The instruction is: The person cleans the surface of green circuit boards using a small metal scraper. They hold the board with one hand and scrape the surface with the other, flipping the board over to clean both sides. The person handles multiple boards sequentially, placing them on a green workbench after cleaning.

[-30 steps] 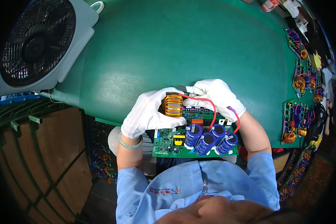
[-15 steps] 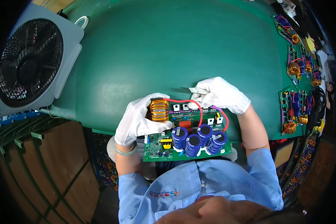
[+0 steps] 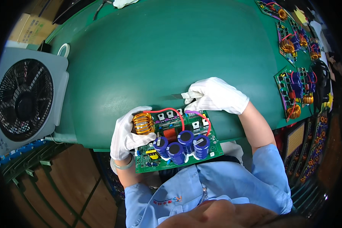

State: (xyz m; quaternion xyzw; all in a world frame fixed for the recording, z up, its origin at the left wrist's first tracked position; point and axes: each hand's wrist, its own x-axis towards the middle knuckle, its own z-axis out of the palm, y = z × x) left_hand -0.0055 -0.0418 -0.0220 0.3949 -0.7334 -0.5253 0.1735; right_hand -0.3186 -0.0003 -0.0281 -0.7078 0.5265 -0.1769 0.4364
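Note:
My left hand (image 3: 122, 137), in a white glove, is closed around the left side of a green circuit board (image 3: 201, 156), its fingers about a copper-wound ring coil (image 3: 143, 124). Several blue cylindrical capacitors (image 3: 176, 152) stand along the near part of the board. Red wire (image 3: 178, 114) arches over it, and a row of black transistors lines its far edge. Just past that edge, my gloved right hand (image 3: 216, 95) pinches a thin grey blade (image 3: 175, 96) by its pale, wrapped-looking end. The blade points left, over the mat and apart from the board.
A green mat (image 3: 148, 57) covers the table. At the left stands a grey box fan (image 3: 26, 102), with a white ring (image 3: 64, 50) behind it and cardboard boxes (image 3: 30, 28) farther back. More coil-bearing circuit boards (image 3: 292, 91) lie along the right edge.
The board in my left hand has shifted left and tilted slightly. My right hand has drawn back a little from the board's far edge with the blade, which now points left.

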